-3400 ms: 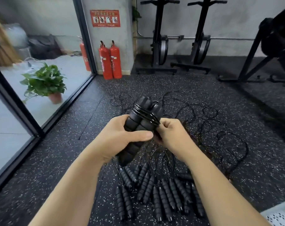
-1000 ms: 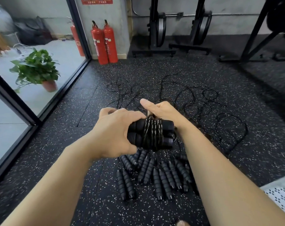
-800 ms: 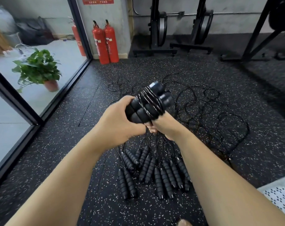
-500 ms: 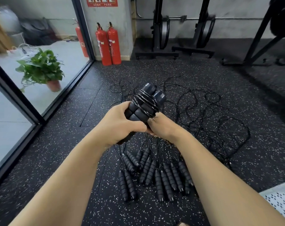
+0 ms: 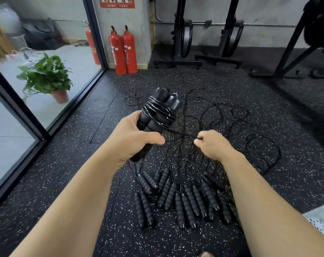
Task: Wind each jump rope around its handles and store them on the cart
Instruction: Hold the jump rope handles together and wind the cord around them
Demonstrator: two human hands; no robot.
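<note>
Room: gym corner with a black speckled rubber floor [image 5: 79,175]; two red fire extinguishers [image 5: 123,51] stand against the grey wall.
Left hand [image 5: 137,138]: fingers [image 5: 153,140] clenched round the lower part of a pair of black ribbed foam handles [image 5: 158,115], held tilted above the floor.
Cord: thin black cord [image 5: 183,134] coiled round the handles' upper part, one strand running off to the right.
Right hand [image 5: 211,143]: fingers [image 5: 198,141] pinching that strand, near the handles.
Floor pile: more black foam-handled jump ropes [image 5: 178,199] lie below the hands, their cords tangled.

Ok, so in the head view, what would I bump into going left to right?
Plant → fire extinguishers → right hand
</note>
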